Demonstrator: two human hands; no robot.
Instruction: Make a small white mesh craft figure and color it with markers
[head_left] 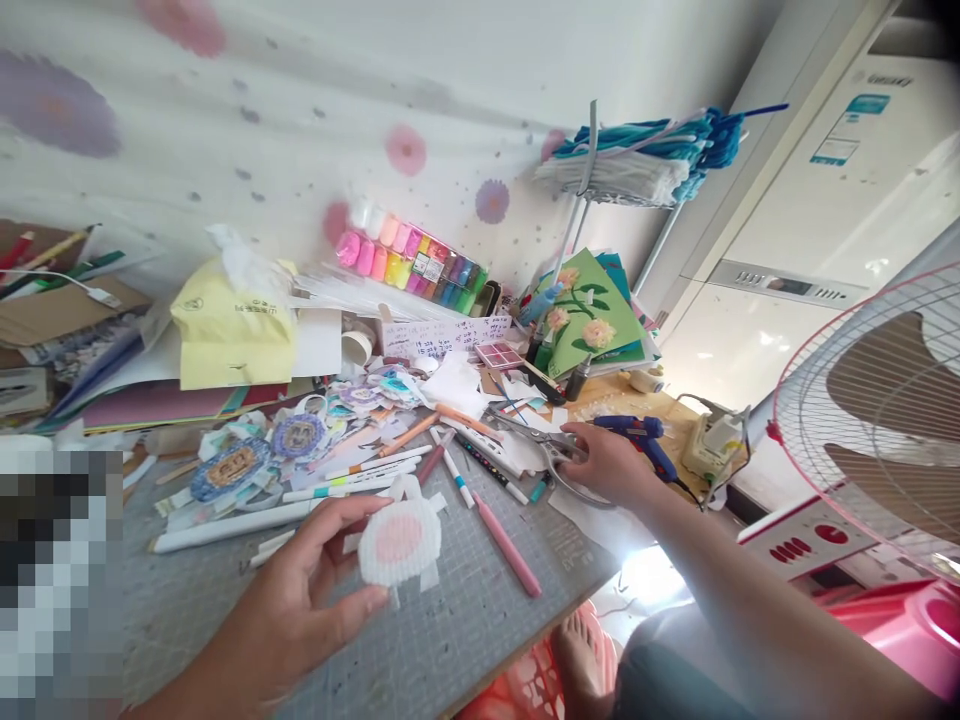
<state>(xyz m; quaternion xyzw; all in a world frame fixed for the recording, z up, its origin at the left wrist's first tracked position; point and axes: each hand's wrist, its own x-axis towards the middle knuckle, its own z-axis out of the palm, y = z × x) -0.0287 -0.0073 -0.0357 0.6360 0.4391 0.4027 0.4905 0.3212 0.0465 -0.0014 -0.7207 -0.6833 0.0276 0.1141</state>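
My left hand holds a small white ribbed oval piece with a pink centre, thumb below and fingers behind its left edge. White tabs stick out around the piece. At the right, my right hand has its fingers closed at the handles of metal scissors, which lie over papers with their blades pointing left. Just beyond that hand is a blue glue gun. A pink pen-like stick and several markers lie on the grey cutting mat between my hands.
Blue and purple paper pieces lie at the left. Behind are a yellow bag, a tray of coloured clay and a green card with flowers. A fan stands at the right, beyond the table edge.
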